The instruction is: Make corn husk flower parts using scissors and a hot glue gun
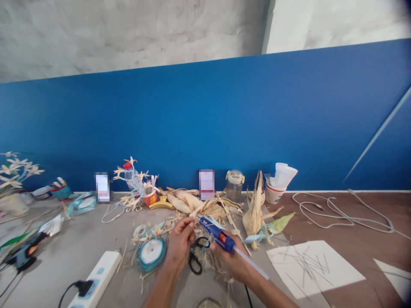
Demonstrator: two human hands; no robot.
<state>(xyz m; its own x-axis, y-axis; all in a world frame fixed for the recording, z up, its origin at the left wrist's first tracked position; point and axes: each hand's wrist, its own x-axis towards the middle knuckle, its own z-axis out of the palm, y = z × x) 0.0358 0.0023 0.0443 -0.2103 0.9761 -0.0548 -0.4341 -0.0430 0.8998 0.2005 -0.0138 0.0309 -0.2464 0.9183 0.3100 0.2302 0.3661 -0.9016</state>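
A craft workshop, by the look of it, set up at a long table (109, 233).
Craft supplies crowd the top: dried husks (183, 201) in a loose heap, a ribbon spool (151, 255), scissors (196, 273), and thin dark sticks (306, 265) strewn over white paper (287, 284). A blue glue gun (213, 231) is in use above the scraps, and what looks like another (24, 254) lies at far left, near a power strip (101, 271). Pale handmade-looking flowers (19, 171) stand at the left end. Behind rise a plain blue partition (192, 119) and a bare, blotchy grey wall (128, 34).
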